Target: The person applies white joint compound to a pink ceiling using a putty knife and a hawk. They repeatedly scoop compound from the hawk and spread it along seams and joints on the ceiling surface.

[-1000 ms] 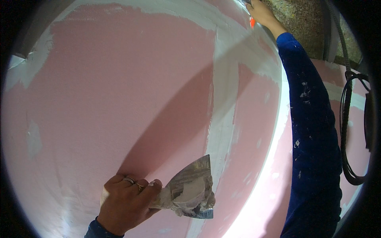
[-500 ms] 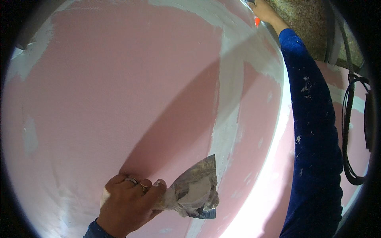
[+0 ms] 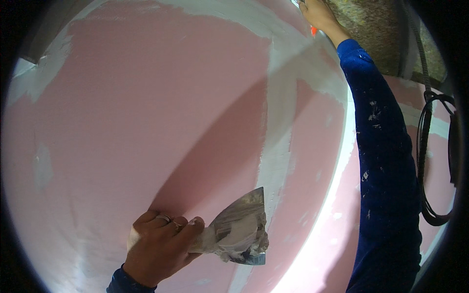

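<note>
My left hand (image 3: 163,246), wearing rings, is wrapped round the handle of a putty knife (image 3: 224,222). Its wide metal blade points right and carries a lump of greyish-white joint compound (image 3: 239,234). Up at the top right, my right arm reaches far out, and my right hand (image 3: 320,13) is closed on a tool with an orange part (image 3: 314,31) showing below the fingers. Most of that tool is hidden or out of the picture. The right hand is at the edge of a pink plasterboard panel (image 3: 161,107), beside a compound-covered seam.
A pale band of compound (image 3: 279,107) runs down the pink board, joining a smeared strip along the top. Bright light falls along the corner (image 3: 317,229). At right are fibrous insulation (image 3: 369,29), a coiled black cable (image 3: 425,195) and more pink board.
My right hand has shifted slightly to the left along the top of the board. My left hand and its putty knife have barely moved.
</note>
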A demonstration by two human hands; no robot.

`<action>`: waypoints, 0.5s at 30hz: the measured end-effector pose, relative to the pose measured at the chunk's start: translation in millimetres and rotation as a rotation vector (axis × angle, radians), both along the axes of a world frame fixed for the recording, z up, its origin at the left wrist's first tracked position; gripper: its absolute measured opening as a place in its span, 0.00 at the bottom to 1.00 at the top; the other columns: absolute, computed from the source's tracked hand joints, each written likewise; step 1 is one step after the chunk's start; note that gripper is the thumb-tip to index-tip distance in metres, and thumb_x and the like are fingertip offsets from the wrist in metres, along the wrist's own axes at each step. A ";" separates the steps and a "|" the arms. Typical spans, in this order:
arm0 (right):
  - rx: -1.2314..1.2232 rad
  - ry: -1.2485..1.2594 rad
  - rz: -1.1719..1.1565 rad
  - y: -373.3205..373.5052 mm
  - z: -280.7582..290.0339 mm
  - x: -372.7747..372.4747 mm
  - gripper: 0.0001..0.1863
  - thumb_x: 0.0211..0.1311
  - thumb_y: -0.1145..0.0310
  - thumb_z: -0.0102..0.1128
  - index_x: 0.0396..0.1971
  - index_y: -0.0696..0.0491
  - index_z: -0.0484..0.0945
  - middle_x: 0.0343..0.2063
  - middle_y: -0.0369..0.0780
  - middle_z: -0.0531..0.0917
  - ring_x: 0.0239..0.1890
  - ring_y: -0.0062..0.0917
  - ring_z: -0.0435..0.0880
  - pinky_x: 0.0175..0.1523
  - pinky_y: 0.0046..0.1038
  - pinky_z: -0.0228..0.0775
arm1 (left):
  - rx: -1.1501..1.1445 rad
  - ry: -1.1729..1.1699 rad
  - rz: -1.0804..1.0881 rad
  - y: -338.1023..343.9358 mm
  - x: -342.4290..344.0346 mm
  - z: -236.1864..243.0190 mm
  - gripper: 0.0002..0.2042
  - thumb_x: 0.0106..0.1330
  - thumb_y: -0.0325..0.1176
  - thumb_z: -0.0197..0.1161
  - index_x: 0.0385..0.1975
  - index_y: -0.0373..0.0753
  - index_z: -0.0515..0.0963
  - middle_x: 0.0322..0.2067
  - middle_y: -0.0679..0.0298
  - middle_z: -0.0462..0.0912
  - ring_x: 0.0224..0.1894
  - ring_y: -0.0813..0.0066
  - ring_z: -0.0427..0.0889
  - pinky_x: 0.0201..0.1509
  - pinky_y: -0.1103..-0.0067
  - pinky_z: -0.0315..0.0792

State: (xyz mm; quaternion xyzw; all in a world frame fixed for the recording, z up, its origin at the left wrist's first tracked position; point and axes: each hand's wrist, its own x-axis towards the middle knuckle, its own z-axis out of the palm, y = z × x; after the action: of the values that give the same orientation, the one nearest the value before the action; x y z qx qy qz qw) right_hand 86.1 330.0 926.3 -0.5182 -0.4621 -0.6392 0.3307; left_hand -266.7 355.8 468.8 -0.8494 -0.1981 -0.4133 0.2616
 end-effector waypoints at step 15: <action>0.323 -0.186 -0.173 63.3 1.6 12.6 0.13 0.63 0.69 0.54 0.30 0.56 0.88 0.30 0.52 0.88 0.35 0.46 0.89 0.47 0.47 0.79 | -0.139 0.090 0.123 6.5 7.7 -8.3 0.30 0.46 0.52 0.82 0.48 0.48 0.80 0.31 0.62 0.88 0.41 0.62 0.87 0.60 0.54 0.67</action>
State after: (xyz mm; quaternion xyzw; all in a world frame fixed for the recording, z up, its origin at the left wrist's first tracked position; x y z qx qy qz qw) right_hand 98.7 393.3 927.8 -0.4350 -0.3359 -0.7761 0.3092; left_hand -259.0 362.3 460.4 -0.8695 -0.2661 -0.3430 0.2356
